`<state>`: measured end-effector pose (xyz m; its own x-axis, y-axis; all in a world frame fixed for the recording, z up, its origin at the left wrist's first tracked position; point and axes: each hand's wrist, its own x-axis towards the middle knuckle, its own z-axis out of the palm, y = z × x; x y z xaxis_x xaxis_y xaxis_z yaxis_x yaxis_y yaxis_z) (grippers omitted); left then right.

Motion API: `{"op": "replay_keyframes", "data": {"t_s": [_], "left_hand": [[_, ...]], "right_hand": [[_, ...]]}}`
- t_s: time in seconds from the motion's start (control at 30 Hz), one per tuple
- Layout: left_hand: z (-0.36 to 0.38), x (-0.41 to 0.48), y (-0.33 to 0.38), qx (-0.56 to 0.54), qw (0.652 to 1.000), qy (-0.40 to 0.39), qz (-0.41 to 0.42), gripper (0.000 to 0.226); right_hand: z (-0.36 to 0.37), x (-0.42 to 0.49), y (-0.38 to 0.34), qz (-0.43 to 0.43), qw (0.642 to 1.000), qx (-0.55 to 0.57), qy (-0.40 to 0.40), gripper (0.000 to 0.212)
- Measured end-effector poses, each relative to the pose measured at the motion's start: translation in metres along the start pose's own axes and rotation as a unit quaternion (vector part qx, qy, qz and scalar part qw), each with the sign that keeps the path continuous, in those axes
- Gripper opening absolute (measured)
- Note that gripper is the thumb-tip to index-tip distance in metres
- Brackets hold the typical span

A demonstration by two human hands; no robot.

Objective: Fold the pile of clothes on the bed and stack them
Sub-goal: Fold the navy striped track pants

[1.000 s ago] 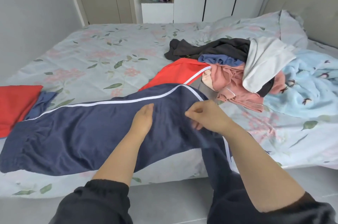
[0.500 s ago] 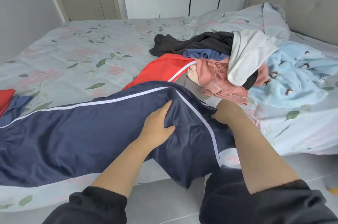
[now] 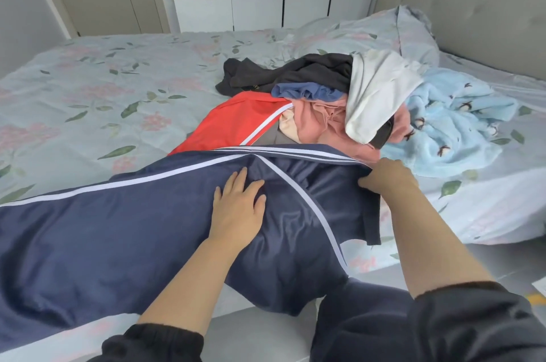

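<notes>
**Navy trousers pinned at the bed's near edge**

The left grip lies flat with fingers spread, pressing the navy trousers onto the bed. Just right of it, the right grip curls round the trousers' far edge. Below both grips, cloth hangs over the bed's near edge. Beyond the right grip the pile of clothes touches the trousers. Floral sheet stretches beyond and left of the left grip.

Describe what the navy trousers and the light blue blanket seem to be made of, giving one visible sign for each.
Navy trousers: probably a smooth synthetic weave, satin sheen; light glints along the folds. Light blue blanket: likely fleece or plush, matt; the surface looks fuzzy and tufted, without shine.
</notes>
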<state>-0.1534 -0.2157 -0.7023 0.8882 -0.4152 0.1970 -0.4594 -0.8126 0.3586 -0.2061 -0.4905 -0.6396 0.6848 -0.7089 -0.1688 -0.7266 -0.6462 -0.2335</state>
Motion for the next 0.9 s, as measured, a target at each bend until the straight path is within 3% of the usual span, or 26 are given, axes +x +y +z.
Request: {"op": "replay_keyframes", "data": {"t_s": [0.1,0.2,0.27,0.3,0.37,0.43,0.47,0.53,0.57,0.63,0.7,0.77,0.9], "left_hand": [[-0.001,0.006,0.007,-0.025,0.999,0.032,0.016,0.033],[-0.002,0.011,0.018,-0.045,0.995,0.074,0.046,0.033],[-0.001,0.013,0.025,-0.061,0.993,0.081,0.066,0.041],[0.000,0.014,0.027,-0.061,0.992,0.079,0.072,0.045],[0.002,0.019,0.029,-0.048,0.994,0.068,0.076,0.050],[0.003,0.027,0.028,-0.037,0.996,0.050,0.070,0.050],[0.004,0.031,0.028,-0.031,0.997,0.038,0.065,0.050],[0.006,0.039,0.029,-0.013,0.998,0.013,0.054,0.050],[0.007,0.043,0.029,0.000,0.999,0.000,0.050,0.050],[0.007,0.052,0.031,0.028,0.998,-0.023,0.047,0.051],[0.006,0.061,0.032,0.043,0.998,-0.039,0.040,0.052],[0.006,0.067,0.033,0.040,0.998,-0.034,0.032,0.050],[0.014,0.062,0.037,-0.051,0.993,0.081,0.064,0.016]], "right_hand": [[-0.014,-0.006,0.009,-0.037,0.991,-0.077,-0.102,0.027],[-0.024,-0.010,0.015,-0.018,0.988,-0.100,-0.112,0.015],[-0.031,-0.009,0.017,0.004,0.999,-0.032,-0.036,0.003],[-0.032,-0.004,0.019,0.001,0.999,0.021,0.048,0.007],[-0.034,0.004,0.018,-0.047,0.956,0.156,0.245,0.026],[-0.033,0.006,0.012,-0.123,0.896,0.281,0.321,0.048],[-0.028,0.008,0.010,-0.135,0.890,0.306,0.310,0.062],[-0.012,0.012,0.009,-0.092,0.926,0.267,0.250,0.083],[-0.003,0.014,0.011,-0.066,0.947,0.224,0.222,0.083],[0.009,0.017,0.018,-0.043,0.971,0.146,0.186,0.066],[0.011,0.020,0.022,-0.038,0.972,0.146,0.180,0.045],[0.010,0.022,0.022,-0.001,0.951,0.246,0.187,0.039],[0.008,0.029,0.029,0.176,0.851,0.461,0.181,0.046]]}}
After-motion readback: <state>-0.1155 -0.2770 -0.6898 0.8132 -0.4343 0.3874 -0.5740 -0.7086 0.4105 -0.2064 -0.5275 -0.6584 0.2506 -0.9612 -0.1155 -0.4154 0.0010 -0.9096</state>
